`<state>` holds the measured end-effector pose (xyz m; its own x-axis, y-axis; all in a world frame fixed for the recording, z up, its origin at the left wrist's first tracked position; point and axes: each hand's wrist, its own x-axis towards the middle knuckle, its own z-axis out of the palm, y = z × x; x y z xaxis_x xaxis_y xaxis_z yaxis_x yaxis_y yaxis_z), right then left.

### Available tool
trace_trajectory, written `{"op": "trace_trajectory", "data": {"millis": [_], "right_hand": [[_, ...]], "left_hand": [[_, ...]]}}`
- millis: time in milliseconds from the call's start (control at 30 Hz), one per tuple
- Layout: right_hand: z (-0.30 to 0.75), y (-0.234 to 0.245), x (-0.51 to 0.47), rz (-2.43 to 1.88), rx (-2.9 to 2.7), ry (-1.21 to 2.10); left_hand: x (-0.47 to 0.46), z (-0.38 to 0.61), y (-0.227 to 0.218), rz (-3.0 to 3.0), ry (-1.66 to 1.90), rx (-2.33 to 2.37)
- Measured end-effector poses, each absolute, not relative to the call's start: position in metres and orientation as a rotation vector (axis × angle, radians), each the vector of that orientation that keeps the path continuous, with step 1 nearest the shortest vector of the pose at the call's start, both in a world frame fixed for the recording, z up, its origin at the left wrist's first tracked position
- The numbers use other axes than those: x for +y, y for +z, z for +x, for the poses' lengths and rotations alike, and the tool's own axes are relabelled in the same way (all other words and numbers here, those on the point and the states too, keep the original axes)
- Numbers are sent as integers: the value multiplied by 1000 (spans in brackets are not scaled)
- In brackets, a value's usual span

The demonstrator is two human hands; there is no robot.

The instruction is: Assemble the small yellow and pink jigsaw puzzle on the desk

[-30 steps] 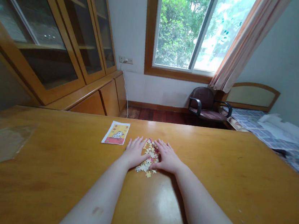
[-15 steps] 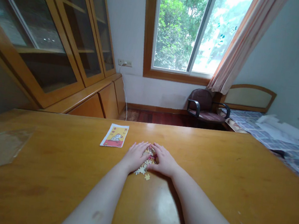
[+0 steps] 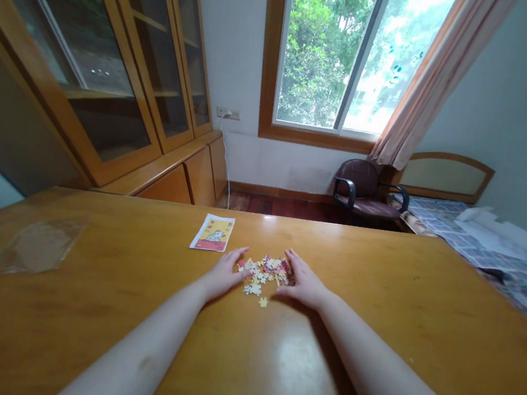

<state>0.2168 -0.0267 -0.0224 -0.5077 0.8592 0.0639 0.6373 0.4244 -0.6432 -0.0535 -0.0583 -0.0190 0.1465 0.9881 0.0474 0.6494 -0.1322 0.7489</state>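
A small heap of loose jigsaw puzzle pieces (image 3: 264, 272), cream with some red, lies on the wooden table (image 3: 87, 304). My left hand (image 3: 224, 272) rests flat on the table at the heap's left edge, fingers stretched out and touching the pieces. My right hand (image 3: 304, 282) lies flat at the heap's right edge, fingers extended against the pieces. Neither hand holds anything. One stray piece (image 3: 263, 302) lies just in front of the heap.
A yellow and red picture card (image 3: 213, 233) lies on the table behind the left hand. A clear plastic bag (image 3: 31, 247) sits at the far left. Glass-door cabinets (image 3: 129, 78) stand left, a chair (image 3: 365, 191) and a bed (image 3: 493, 245) beyond the table.
My hands have moved apart from a close cupped position, and the puzzle pieces between them now lie spread wider. The camera view shifted slightly.
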Motion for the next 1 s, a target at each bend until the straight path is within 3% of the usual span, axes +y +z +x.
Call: {"op": "trace_trajectory", "data": {"millis": [133, 267, 433, 667, 1000], "right_hand": [[215, -24, -45, -1276, -2505, 629], [188, -20, -48, -1249, -2564, 548], [161, -20, -43, -1234, -2479, 539], [165, -15, -48, -1224, -2322, 583], [169, -12, -43, -1177, -2251, 651]], "left_hand": [[-82, -58, -13, 2200, 303, 1668], [-70, -30, -13, 2280, 220, 1728], [-48, -6, -22, 2285, 329, 1725], [-44, -25, -32, 2008, 881, 1826], [-47, -29, -17, 2124, 667, 1841]]}}
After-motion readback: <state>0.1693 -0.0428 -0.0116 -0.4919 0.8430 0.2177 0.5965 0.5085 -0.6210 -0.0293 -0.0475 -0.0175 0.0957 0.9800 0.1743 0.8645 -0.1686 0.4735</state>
